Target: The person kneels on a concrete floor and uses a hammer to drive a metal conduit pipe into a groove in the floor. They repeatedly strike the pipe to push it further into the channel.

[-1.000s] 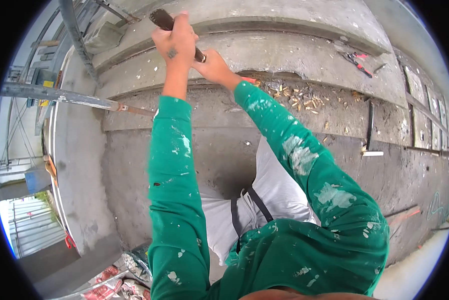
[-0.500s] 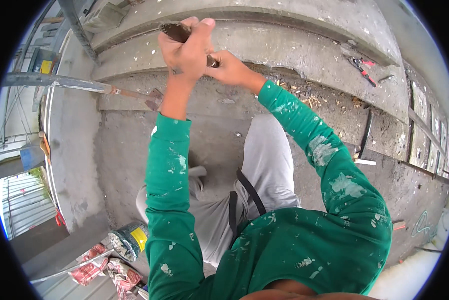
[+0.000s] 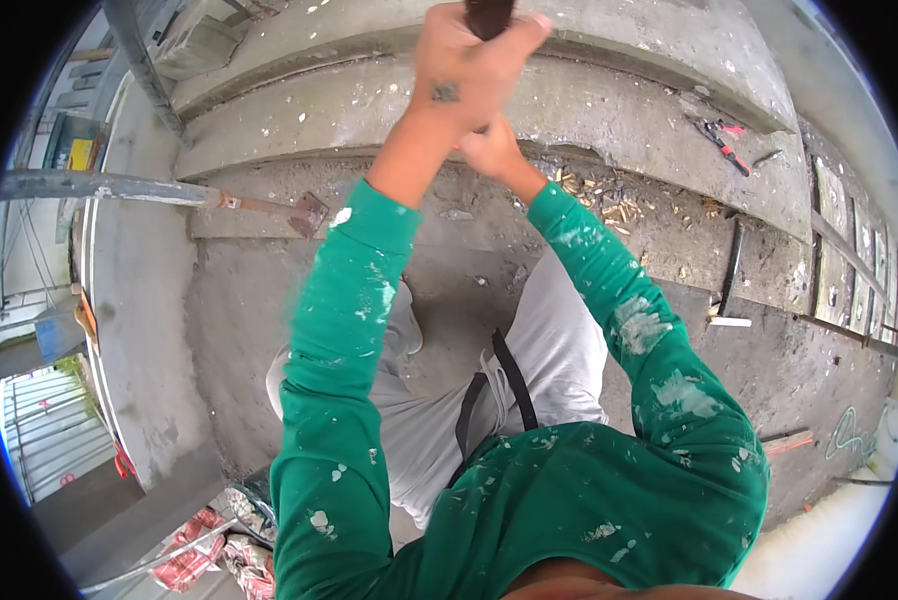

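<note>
Both my hands are raised together at the top of the view, over the concrete steps (image 3: 339,105). My left hand (image 3: 469,75) is closed around a dark brown bar-like tool handle (image 3: 489,14), whose far end runs out of the picture. Just below and partly behind it, my right hand (image 3: 493,150) is also closed at the lower part of the handle, with a small dark bit showing between the hands. The left hand is slightly smeared by motion. What sits on the handle's far end cannot be seen.
Wood chips (image 3: 624,210) litter the step's foot. Red-and-black hand tool (image 3: 726,150) lies on the step at right; a dark bar (image 3: 735,265) and white stick (image 3: 729,322) lie below it. A metal prop (image 3: 109,187) juts in from the left. Red-and-white bags (image 3: 191,550) lie lower left.
Both hands have moved right and farther up with the handle. Its end now points out of the top edge rather than to the upper left. My legs have shifted slightly.
</note>
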The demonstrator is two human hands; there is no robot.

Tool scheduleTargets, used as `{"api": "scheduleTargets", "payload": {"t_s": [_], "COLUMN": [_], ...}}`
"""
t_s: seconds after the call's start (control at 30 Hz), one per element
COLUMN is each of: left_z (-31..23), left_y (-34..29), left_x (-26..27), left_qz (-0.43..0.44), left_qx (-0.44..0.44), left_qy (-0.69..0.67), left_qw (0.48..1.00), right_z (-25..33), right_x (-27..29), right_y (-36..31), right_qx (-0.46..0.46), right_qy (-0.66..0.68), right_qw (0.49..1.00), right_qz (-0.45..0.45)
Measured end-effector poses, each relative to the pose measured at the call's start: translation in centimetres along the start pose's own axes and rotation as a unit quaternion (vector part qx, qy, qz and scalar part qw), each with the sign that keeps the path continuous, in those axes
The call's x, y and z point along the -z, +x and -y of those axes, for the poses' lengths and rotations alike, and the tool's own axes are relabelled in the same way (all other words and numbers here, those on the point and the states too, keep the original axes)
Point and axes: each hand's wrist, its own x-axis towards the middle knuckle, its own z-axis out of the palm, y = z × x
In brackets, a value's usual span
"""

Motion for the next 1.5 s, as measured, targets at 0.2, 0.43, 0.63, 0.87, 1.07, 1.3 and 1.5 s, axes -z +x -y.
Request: {"api": "scheduleTargets", "payload": {"t_s": [0.2,0.43,0.63,0.87,1.07,1.3,1.5], "left_z": [0.1,-3.5,-11.8,-7.4,-10.4,-10.6,-11.1], "left_y": [1.8,3.3,6.3,7.6,5.1,2.0,0.0], "left_x": [0.4,1.4,3.0,2.6,1.5,3.3,0.3], "left_qz": [0.009,0.099,0.260,0.089,0.064,0.020,0.003], "left_qx": [0.103,0.121,-0.064,-0.264,-0.247,-0.200,-0.254], "left_qy": [0.020,-0.141,-0.234,-0.067,-0.096,-0.066,-0.040], "left_qw": [0.994,0.978,0.935,0.958,0.962,0.977,0.966], "right_z": [1.5,7.2,20.7,18.0,18.5,27.5,14.8], "right_x": [0.1,4.1,5.3,4.2,2.8,2.0,3.1], "right_y": [0.9,1.7,4.8,9.4,4.3,6.2,6.3], "right_qx": [-0.134,-0.162,-0.017,0.420,0.039,0.098,0.254], "right_qy": [0.030,0.113,0.022,-0.382,-0.053,0.029,-0.052], "right_qw": [0.990,0.949,0.982,0.823,0.997,0.992,0.965], "right_qz": [0.015,0.244,0.188,-0.005,0.049,0.068,0.029]}}
